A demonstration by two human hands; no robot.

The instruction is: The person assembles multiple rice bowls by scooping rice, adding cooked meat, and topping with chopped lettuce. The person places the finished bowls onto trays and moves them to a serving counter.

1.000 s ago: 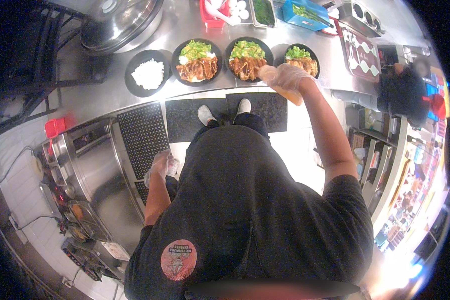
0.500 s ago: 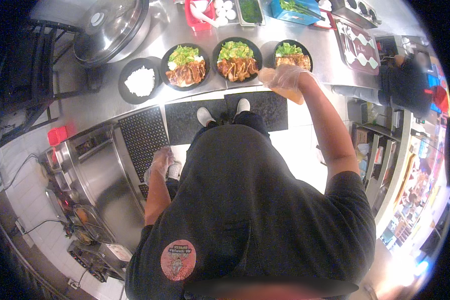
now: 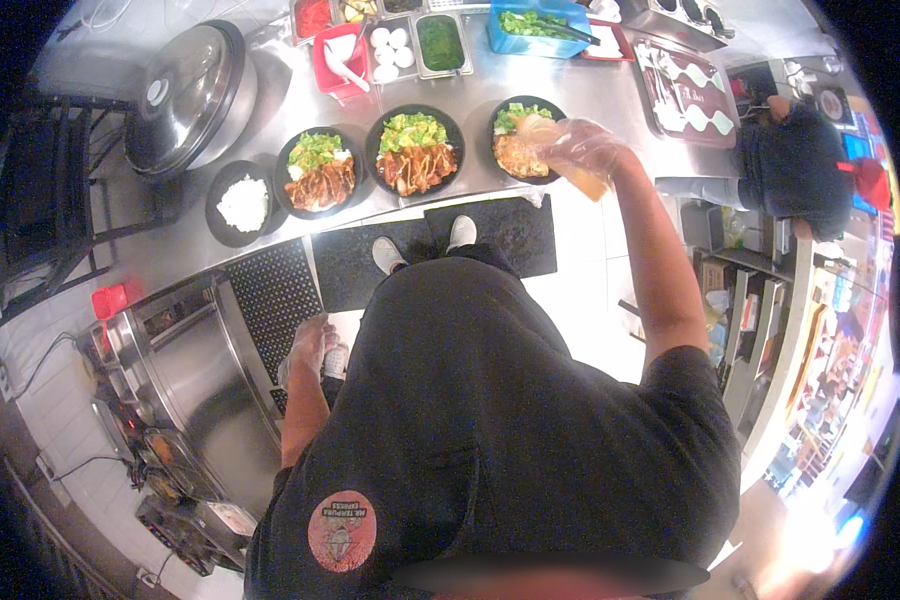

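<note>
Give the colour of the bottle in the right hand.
The bottle looks light orange, partly covered by the right hand; head view shows it best.

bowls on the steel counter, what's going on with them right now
The person's gloved right hand holds a bottle with orange-yellow contents at the right side of the rightmost black bowl; whether anything is coming out can't be made out. The gloved left hand hangs low, away from the counter, with nothing visible in it. The two middle bowls hold greens and browned pieces with a pale drizzle, while the leftmost bowl shows only white rice.
</note>
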